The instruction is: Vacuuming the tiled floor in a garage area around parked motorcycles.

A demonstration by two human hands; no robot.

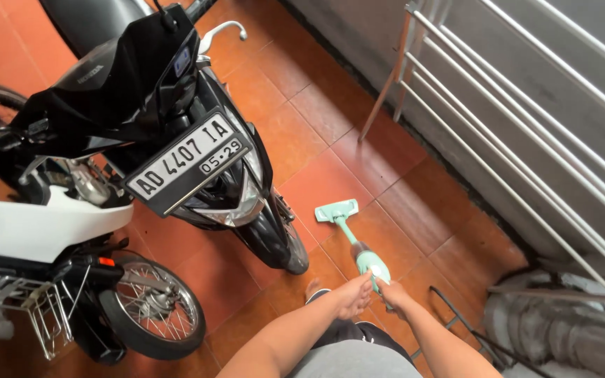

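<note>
Both hands, left [356, 294] and right [392, 292], closed around mint-green mop [358, 246] handle. Light, stiff; best held high. Head flat on orange tile floor [330, 175], beside black scooter [176, 126].

Soft, even daylight filled the scene, bright without harsh sun. Shadows under the black scooter [176, 133] and the white motorbike [43, 231] were faint and diffuse on the orange floor [330, 182]. Mild glare showed on the scooter's glossy front panels and chrome lever. Focus was sharp at centre; the railing [526, 140] bowed from wide-angle distortion, and the corners looked slightly soft.
</note>
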